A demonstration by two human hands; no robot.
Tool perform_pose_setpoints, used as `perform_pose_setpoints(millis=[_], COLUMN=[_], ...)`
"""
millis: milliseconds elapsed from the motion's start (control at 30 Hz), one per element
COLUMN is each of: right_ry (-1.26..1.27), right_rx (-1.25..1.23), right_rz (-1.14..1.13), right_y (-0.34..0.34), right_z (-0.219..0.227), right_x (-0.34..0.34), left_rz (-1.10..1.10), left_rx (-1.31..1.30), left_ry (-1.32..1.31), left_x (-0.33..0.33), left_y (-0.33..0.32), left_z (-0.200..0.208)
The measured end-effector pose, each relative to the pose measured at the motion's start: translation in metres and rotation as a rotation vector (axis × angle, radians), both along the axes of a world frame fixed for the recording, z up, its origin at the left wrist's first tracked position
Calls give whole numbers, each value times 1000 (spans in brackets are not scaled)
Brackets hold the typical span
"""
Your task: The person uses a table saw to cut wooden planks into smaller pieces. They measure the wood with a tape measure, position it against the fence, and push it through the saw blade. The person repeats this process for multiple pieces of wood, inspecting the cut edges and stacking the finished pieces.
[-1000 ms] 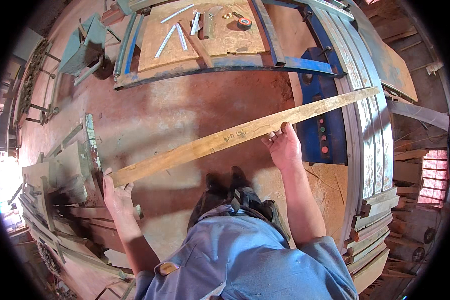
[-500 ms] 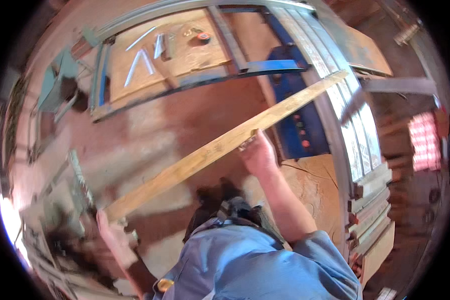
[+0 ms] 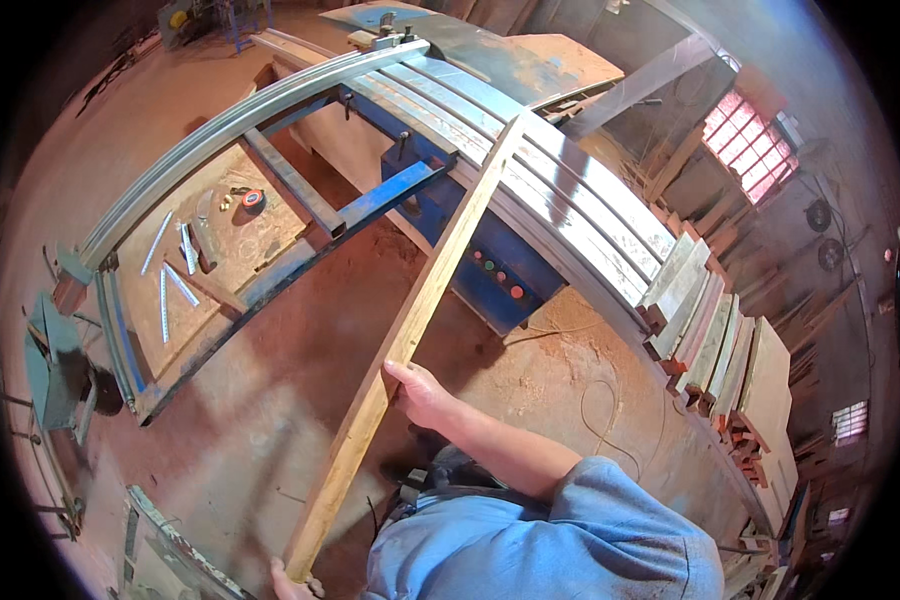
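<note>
A long, narrow wooden board (image 3: 428, 295) slants away from me, its far end over or on a grooved silvery metal table (image 3: 590, 210); contact there is hard to tell. My left hand (image 3: 295, 583) is closed round the near end of the board at the lower edge of the view. Further up, my right hand (image 3: 422, 396) grips the board's right side near its middle, thumb on the upper face. The blue machine body (image 3: 515, 290) under the table carries several coloured buttons, just right of the board.
Left of the board, a frame with a blue bar (image 3: 395, 193) holds a wooden panel (image 3: 225, 245) bearing a round tape measure (image 3: 253, 201) and metal strips. Stacked boards (image 3: 700, 340) lie at the table's right end. A cable (image 3: 598, 425) loops on the dusty floor.
The board has swung to a steeper slant, its far end now further left in view. Both hands keep their hold. My view has turned, bringing more of the machine and wall into sight.
</note>
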State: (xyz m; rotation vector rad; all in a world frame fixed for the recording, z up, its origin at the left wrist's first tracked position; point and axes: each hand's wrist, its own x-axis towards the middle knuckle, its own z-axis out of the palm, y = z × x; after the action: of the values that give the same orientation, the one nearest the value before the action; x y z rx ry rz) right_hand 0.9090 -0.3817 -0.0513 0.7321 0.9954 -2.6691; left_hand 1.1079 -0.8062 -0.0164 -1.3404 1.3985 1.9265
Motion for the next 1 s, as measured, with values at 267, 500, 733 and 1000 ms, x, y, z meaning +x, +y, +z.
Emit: perform_pose_setpoints(millis=[267,500,733,1000], right_ry=[-36,39,72,248], right_rx=[122,161,-14,-159], right_rz=[-29,-158,-217,-173], right_y=[23,64,146,226], right_z=[-15,-12,9,20], right_x=[-5,-52,-120,-164], left_rz=[-754,-319,-306,-378], left_rx=[-391,-79,-78,46], left_ry=[242,138,273,366], left_x=[-25,-65,-154,-240], left_y=[42,81,172,270], left_z=[32,12,42,55])
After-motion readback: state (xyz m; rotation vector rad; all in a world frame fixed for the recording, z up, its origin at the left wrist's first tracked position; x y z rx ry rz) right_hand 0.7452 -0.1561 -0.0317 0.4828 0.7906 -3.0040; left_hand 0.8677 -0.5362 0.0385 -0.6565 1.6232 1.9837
